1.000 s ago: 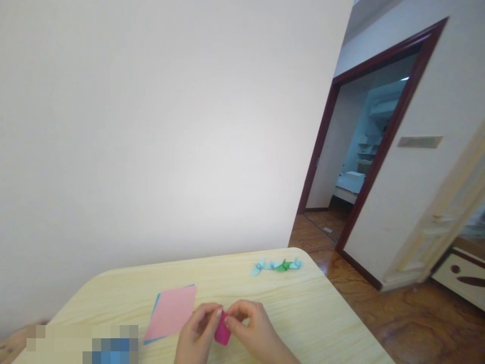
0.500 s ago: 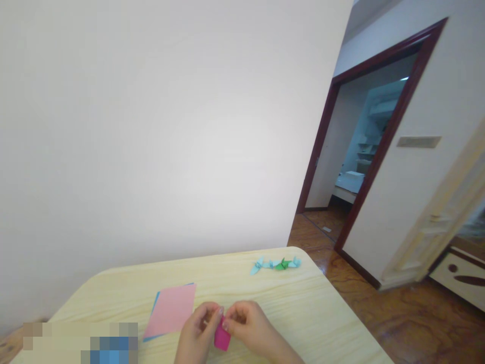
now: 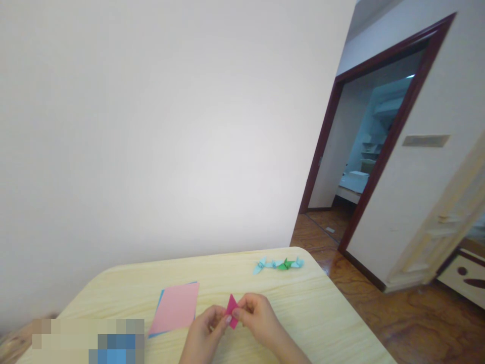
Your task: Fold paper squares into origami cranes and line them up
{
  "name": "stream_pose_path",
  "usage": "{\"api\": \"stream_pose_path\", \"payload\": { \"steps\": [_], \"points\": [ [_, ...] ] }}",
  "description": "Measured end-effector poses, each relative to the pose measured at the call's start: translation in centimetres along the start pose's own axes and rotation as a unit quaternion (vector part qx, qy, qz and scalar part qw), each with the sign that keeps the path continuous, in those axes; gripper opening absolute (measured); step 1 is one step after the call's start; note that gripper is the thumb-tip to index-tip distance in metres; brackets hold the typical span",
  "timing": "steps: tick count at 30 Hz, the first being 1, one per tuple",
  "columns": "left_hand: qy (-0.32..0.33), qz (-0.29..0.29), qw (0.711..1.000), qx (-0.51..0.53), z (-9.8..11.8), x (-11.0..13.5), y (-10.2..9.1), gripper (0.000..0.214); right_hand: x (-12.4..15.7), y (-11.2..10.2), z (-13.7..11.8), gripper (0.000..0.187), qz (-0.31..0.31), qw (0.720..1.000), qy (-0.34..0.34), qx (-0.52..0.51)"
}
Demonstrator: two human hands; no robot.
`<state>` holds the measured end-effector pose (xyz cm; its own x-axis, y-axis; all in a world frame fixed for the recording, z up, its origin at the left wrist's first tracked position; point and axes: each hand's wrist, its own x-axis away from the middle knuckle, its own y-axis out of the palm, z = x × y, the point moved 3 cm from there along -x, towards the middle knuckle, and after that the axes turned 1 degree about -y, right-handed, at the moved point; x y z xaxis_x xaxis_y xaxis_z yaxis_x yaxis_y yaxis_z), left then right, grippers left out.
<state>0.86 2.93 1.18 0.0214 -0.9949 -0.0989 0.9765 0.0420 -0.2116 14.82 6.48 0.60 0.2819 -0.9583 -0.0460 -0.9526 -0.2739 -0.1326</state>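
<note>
Lying toward the left side of the tabletop (image 3: pixel 132 283), a pale pink sheet (image 3: pixel 176 306) covers most of a blue sheet (image 3: pixel 152 335), which peeks out along its borders. Beside them, the left hand (image 3: pixel 207 329) comes up from the near side, fingers curled, its thumb gripping the lower left of a folded paper (image 3: pixel 231 304). That paper is small, deep pink and narrow, rising to a sharp tip; the thumbs cover part of its front. It is between both hands, over the middle of the near part of the tabletop; whether it touches the surface I cannot tell. Opposite, the right hand (image 3: pixel 256 314) pinches its right side, thumb forward and fingers bent, forearm slanting down to the right. Near the far right corner, light blue paper birds (image 3: pixel 260 266) and a green paper bird (image 3: pixel 286 264) line up in a close row.
</note>
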Motion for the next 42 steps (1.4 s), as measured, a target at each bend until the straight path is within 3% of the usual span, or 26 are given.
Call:
{"api": "stream_pose_path", "payload": {
  "steps": [6,12,17,25,33,37,42],
  "points": [
    [-0.004,0.029,0.998,-0.052,-0.3,0.1,-0.2,0.024,-0.1,-0.2,0.1,0.015,-0.013,0.999,-0.039,0.033],
    [-0.005,0.034,0.996,0.077,-0.6,0.1,0.5,0.02,-0.4,-0.6,0.4,0.01,0.031,0.996,-0.047,0.066],
    [-0.004,0.033,0.989,0.141,-0.7,-0.2,0.6,0.02,-0.7,-0.5,0.2,0.017,0.008,0.999,-0.053,0.001],
    [-0.013,0.042,0.987,0.155,-0.6,-0.2,0.4,0.023,-0.5,-0.3,-0.4,0.024,-0.025,0.994,-0.075,-0.077],
    [-0.02,0.04,0.987,0.156,-0.5,-0.3,0.1,0.018,-0.5,-0.2,0.0,0.016,-0.045,0.991,-0.066,-0.108],
    [-0.042,0.037,0.982,0.179,-0.2,-0.4,-0.3,0.027,-0.5,-0.4,0.1,0.011,-0.034,0.995,-0.076,-0.058],
    [-0.081,0.036,0.979,0.183,-0.2,-0.5,-0.4,0.038,-0.1,-0.9,-1.8,0.006,0.001,0.986,-0.159,0.041]
  ]
}}
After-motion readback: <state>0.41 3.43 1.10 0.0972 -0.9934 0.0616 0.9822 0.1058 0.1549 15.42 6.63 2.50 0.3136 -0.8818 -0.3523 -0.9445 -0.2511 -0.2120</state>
